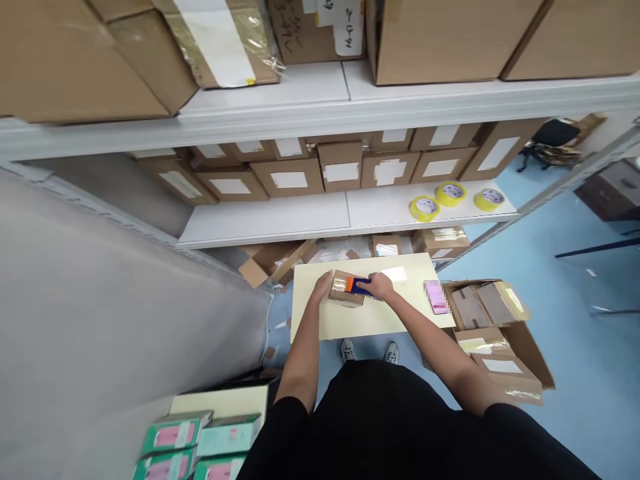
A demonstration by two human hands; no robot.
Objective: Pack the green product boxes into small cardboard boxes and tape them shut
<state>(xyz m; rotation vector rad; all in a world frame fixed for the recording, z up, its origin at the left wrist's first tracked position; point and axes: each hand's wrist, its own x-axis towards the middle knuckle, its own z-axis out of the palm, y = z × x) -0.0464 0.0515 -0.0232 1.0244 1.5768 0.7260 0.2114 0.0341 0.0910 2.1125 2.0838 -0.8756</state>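
A small box [345, 291] sits mid-counter [370, 323], the left hand [323, 283] clasping its left side and the right hand [383, 285] closed around what looks like an orange-blue dispenser [357, 285] on top, with a pink pad [437, 297] and an open carton [500, 347] to the right.

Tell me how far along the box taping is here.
Done: taped parcels lie in the open carton at right. In hand: the left hand steadies a small cardboard box while the right hand presses a tape dispenser on its top. Left: likely the green boxes at lower left.
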